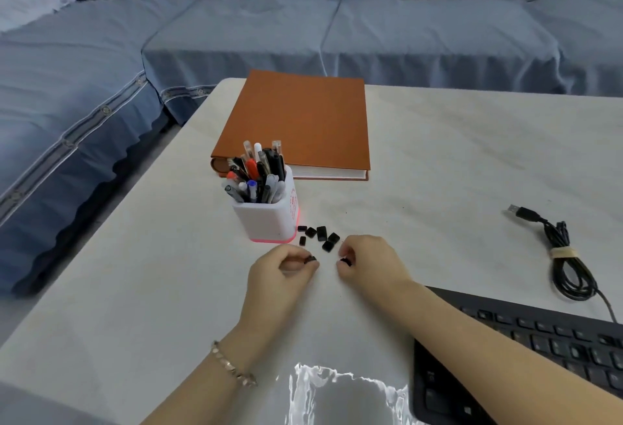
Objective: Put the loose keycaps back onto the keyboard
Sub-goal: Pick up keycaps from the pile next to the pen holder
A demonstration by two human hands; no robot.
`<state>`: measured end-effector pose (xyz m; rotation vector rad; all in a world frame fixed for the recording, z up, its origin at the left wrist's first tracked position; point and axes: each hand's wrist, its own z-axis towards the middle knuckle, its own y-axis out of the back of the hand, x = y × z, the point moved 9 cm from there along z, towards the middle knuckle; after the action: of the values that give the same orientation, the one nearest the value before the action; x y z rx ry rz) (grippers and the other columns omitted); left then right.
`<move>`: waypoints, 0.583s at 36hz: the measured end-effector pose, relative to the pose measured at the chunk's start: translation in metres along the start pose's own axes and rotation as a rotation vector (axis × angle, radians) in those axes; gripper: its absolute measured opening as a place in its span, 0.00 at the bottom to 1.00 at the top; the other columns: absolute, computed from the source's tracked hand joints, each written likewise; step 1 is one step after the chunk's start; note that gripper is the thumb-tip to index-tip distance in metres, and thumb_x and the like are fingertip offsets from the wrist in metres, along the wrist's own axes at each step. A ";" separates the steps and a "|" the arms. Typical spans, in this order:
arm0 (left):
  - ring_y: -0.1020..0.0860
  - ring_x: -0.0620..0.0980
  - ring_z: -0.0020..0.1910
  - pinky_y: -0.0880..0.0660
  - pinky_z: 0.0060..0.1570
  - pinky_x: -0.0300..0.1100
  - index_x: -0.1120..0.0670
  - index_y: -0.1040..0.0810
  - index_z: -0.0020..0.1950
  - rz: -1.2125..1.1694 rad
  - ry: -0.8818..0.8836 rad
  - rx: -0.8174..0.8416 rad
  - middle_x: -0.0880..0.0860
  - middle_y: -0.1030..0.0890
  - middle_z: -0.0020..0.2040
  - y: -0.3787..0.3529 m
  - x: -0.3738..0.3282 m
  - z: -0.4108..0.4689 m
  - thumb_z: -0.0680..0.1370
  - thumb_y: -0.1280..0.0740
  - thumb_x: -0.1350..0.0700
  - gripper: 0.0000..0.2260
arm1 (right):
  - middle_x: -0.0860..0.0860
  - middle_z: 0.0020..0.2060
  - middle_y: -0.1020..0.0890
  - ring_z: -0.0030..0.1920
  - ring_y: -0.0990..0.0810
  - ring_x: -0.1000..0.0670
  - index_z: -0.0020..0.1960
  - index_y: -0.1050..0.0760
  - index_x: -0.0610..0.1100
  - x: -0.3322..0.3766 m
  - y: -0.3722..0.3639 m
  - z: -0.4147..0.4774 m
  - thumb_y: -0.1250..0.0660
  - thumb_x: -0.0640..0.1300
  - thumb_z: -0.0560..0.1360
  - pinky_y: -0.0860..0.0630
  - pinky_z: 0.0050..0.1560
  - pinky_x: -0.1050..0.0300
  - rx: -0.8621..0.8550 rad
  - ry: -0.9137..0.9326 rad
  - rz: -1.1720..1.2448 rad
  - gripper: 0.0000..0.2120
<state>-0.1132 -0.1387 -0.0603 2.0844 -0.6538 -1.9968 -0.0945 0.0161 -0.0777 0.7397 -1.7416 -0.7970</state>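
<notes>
Several loose black keycaps [321, 233] lie in a small cluster on the white table, just right of the pen holder. My left hand [281, 269] pinches one black keycap [310, 259] between thumb and fingertips, just below the cluster. A short gap to the right, my right hand [365, 261] pinches another black keycap [346, 261]. The black keyboard [546, 340] sits at the lower right; my right forearm crosses its near left part and hides some keys.
A white pen holder [269, 219] full of pens stands left of the keycaps. An orange book [303, 121] lies behind it. The keyboard's coiled USB cable [563, 256] lies at the right. A blue sofa [101, 87] surrounds the table [135, 273].
</notes>
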 end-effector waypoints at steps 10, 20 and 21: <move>0.17 0.45 0.38 0.21 0.47 0.39 0.56 0.18 0.51 -0.560 0.221 0.115 0.50 0.16 0.36 -0.013 -0.038 -0.046 0.76 0.36 0.68 0.11 | 0.43 0.40 0.17 0.42 0.15 0.49 0.49 0.22 0.38 -0.027 0.015 -0.086 0.39 0.30 0.76 0.22 0.41 0.67 0.062 -0.270 1.344 0.08; 0.16 0.49 0.40 0.22 0.38 0.33 0.60 0.19 0.49 -0.720 0.322 0.234 0.56 0.15 0.44 -0.058 -0.065 -0.091 0.75 0.38 0.71 0.11 | 0.50 0.42 0.15 0.46 0.16 0.52 0.50 0.21 0.43 -0.048 0.078 -0.154 0.33 0.27 0.70 0.23 0.47 0.67 -0.122 -0.098 1.242 0.14; 0.16 0.50 0.40 0.21 0.38 0.34 0.60 0.19 0.49 -0.723 0.325 0.248 0.57 0.15 0.44 -0.063 -0.067 -0.095 0.75 0.37 0.71 0.10 | 0.49 0.41 0.15 0.45 0.16 0.52 0.48 0.21 0.42 -0.050 0.084 -0.159 0.34 0.26 0.69 0.22 0.44 0.67 -0.149 -0.078 1.248 0.14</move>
<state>-0.0079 -0.0698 -0.0193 3.0304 -0.0780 -1.8464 0.0626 0.0788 0.0008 -0.5145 -1.7618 -0.0651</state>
